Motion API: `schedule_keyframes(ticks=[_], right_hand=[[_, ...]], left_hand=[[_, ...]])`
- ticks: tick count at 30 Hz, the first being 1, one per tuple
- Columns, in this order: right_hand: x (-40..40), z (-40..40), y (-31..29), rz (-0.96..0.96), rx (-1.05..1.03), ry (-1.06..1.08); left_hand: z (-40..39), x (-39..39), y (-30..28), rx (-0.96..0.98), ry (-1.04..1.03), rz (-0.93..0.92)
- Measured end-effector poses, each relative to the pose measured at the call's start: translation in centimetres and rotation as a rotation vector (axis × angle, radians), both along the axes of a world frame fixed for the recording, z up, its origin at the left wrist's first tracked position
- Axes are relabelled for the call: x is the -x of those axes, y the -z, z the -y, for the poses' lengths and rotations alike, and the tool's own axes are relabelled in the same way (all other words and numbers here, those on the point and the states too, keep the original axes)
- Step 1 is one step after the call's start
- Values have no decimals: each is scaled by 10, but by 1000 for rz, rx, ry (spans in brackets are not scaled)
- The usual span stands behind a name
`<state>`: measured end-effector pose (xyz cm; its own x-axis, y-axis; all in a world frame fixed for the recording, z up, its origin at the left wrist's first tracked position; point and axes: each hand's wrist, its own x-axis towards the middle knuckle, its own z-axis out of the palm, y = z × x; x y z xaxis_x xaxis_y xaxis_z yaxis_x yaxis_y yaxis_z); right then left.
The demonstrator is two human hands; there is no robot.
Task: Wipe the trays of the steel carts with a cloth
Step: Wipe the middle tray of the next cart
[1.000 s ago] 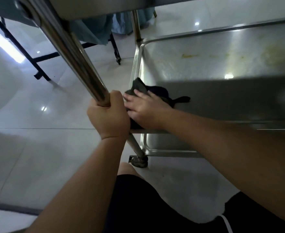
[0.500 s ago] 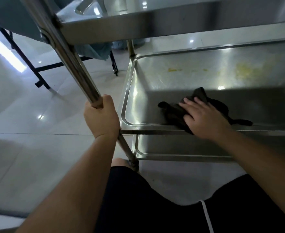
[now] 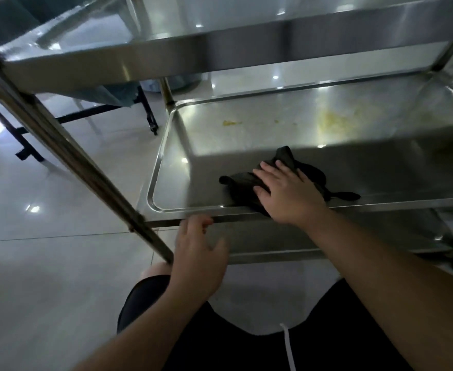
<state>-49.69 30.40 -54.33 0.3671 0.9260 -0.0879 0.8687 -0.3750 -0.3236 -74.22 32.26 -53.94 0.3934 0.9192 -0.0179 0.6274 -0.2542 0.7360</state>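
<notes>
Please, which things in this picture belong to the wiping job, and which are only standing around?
For the job:
- cloth, under the flat right hand
- middle tray, with yellow stains
- left hand, at the tray's front edge
- top tray
- cart post

Just there:
- black frame on the floor
- teal fabric behind the cart

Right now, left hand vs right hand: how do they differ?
The right hand lies flat with straight fingers, pressing the dark cloth onto the middle tray; the left hand holds nothing, fingers loosely spread. The right hand is inside the tray near its front rim; the left hand is outside and lower, its fingertips at the rim's underside, beside the cart post. Both are bare.
</notes>
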Motion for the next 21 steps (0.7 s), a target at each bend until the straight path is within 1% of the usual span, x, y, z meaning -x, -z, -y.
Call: schedule_keyframes(ticks=[2, 3, 7, 10, 12, 16, 17, 19, 21], right_hand=[[-36, 22, 0, 19, -2, 52], [-59, 36, 0, 35, 7, 91], [-147, 94, -5, 57, 59, 317], [-166, 103, -8, 38, 94, 424], [-152, 95, -11, 13, 112, 398], [-95, 78, -5, 59, -3, 100], [-85, 77, -4, 70, -21, 58], [-81, 77, -3, 73, -35, 35], [-92, 83, -2, 91, -32, 14]], left_hand=[[-13, -30, -13, -131, 123, -34], [-19, -44, -18, -168, 165, -56], [-29, -96, -20, -165, 281, -140], [-33, -129, -18, -193, 275, -143], [-32, -153, -18, -190, 258, -143], [-28, -196, -12, -174, 215, -141], [-27, -201, -9, -169, 207, -142], [-26, -203, -2, -177, 221, -168], [-25, -199, 4, -236, 254, -212]])
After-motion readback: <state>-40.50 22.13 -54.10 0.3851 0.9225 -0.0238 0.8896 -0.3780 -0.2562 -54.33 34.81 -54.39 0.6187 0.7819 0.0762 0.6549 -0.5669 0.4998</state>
